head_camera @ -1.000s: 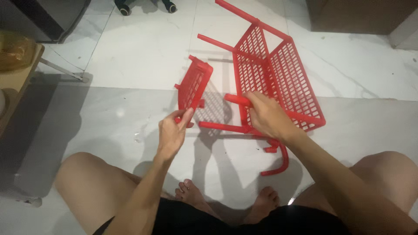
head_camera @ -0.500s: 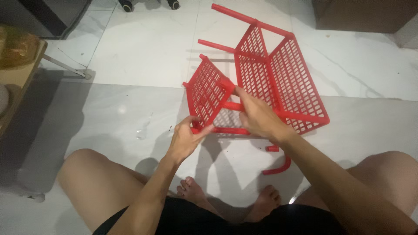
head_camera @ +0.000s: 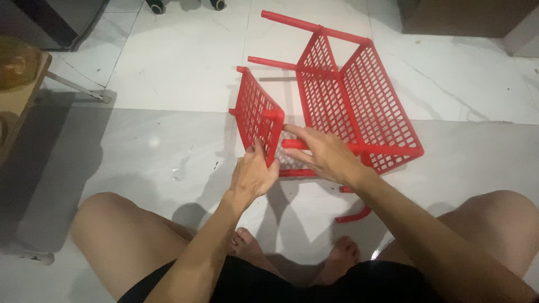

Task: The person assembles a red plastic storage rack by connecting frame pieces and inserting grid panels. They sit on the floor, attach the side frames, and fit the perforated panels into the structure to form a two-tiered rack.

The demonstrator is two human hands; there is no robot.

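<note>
Red lattice plastic is what you are handling: a loose mesh panel (head_camera: pixel 255 115), standing on edge just left of the frame's centre, is meeting the near posts of a larger red rack (head_camera: pixel 359 101) lying on its side across the upper middle. Your left hand (head_camera: pixel 254 174) is pinching the panel's lower corner between thumb and fingers, while your right hand (head_camera: pixel 323 152) is resting on a horizontal red post (head_camera: pixel 292 143) with its fingers spread loosely, reaching toward the panel's top corner socket. You are best keeping the panel square to the posts, lining both sockets up together and pressing evenly rather than forcing one corner. A curved red leg (head_camera: pixel 353 214) is lying on the white marble floor (head_camera: pixel 168 84) lower right of your hands, and a wooden table edge (head_camera: pixel 22 95) is showing at the far left.
</note>
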